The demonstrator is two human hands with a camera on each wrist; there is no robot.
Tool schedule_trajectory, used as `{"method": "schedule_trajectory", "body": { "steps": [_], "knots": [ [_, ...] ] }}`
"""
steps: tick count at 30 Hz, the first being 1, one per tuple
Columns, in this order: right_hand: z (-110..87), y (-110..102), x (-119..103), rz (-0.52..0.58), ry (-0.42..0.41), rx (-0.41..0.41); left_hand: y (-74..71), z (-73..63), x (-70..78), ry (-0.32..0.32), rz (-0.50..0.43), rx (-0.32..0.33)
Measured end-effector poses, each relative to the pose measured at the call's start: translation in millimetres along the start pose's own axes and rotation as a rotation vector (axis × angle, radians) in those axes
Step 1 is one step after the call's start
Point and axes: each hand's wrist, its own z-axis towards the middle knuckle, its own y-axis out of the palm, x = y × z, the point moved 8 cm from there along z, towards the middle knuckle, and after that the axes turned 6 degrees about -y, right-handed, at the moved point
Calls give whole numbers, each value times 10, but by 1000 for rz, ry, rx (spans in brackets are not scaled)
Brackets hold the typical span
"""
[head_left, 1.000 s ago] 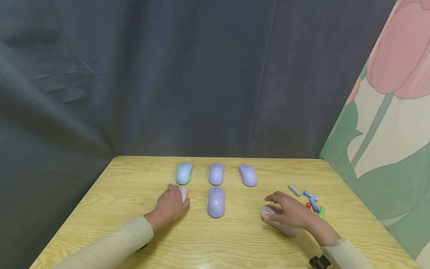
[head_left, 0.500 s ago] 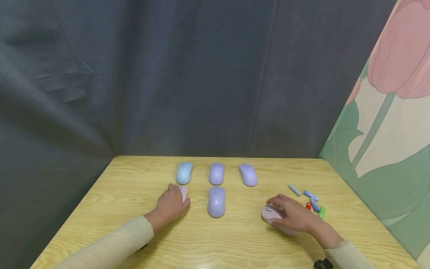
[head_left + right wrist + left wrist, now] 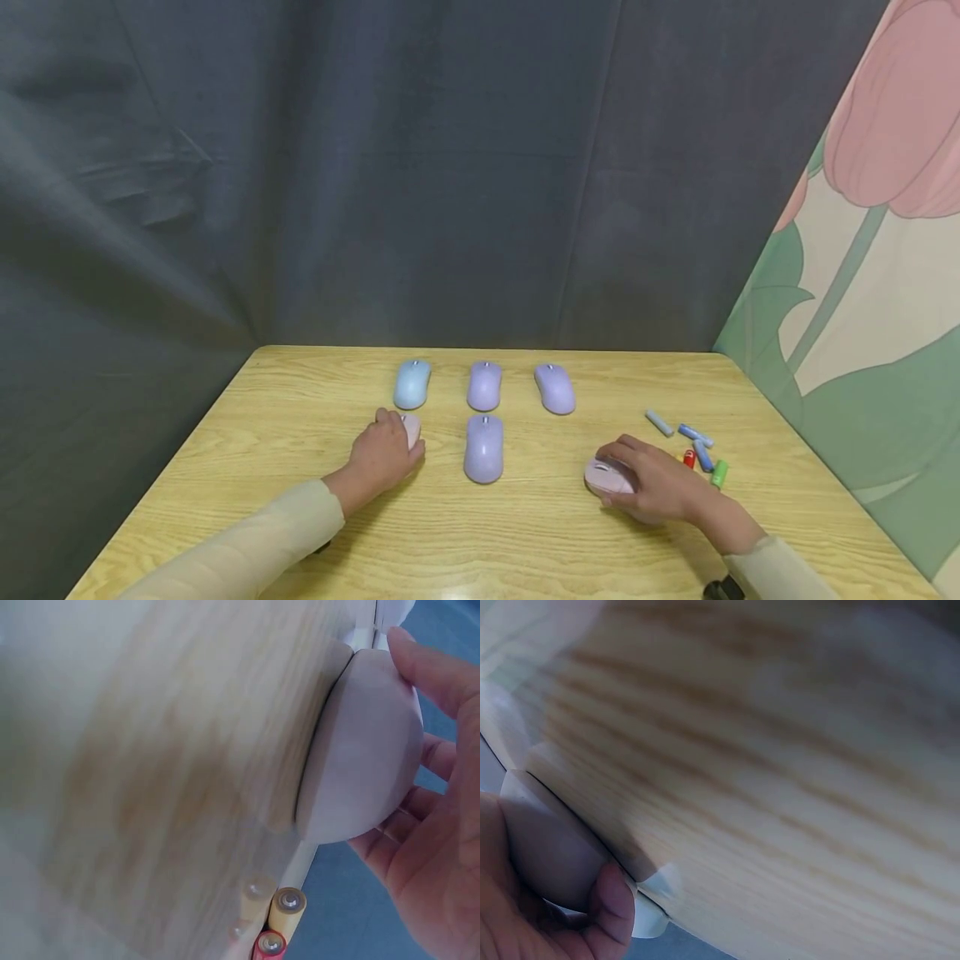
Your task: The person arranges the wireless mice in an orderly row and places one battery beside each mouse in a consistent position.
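Observation:
On the left of the table, my left hand (image 3: 381, 452) grips a pale pink computer mouse (image 3: 411, 430), whose front pokes out past the fingers. In the left wrist view the fingers curl around that mouse (image 3: 551, 840), which lies on the wood. To the right, my right hand (image 3: 652, 479) holds another pale pink mouse (image 3: 606, 477), thumb on one side and fingers on the other. The right wrist view has this mouse (image 3: 364, 750) resting on the tabletop, with the hand (image 3: 442, 787) around it; the palm side of the mouse is partly hidden in the head view.
A light blue mouse (image 3: 412, 385) and two purple mice (image 3: 484, 387) (image 3: 555, 389) form a back row. Another purple mouse (image 3: 483, 450) lies between my hands. Several batteries, including a red one (image 3: 689, 458) and a green one (image 3: 720, 474), lie beyond my right hand.
My right thumb and fingers have closed in around the sides of the right pink mouse; earlier the hand hovered more loosely over it. My left hand stays on its mouse.

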Motion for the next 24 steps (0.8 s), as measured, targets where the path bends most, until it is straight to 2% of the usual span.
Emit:
{"method": "schedule_trajectory", "body": {
  "steps": [13, 24],
  "knots": [
    [-25, 62, 22, 27, 59, -87, 1, -4, 6, 0, 12, -20],
    [-20, 35, -13, 31, 46, -65, -19, -17, 12, 13, 4, 11]
  ]
}}
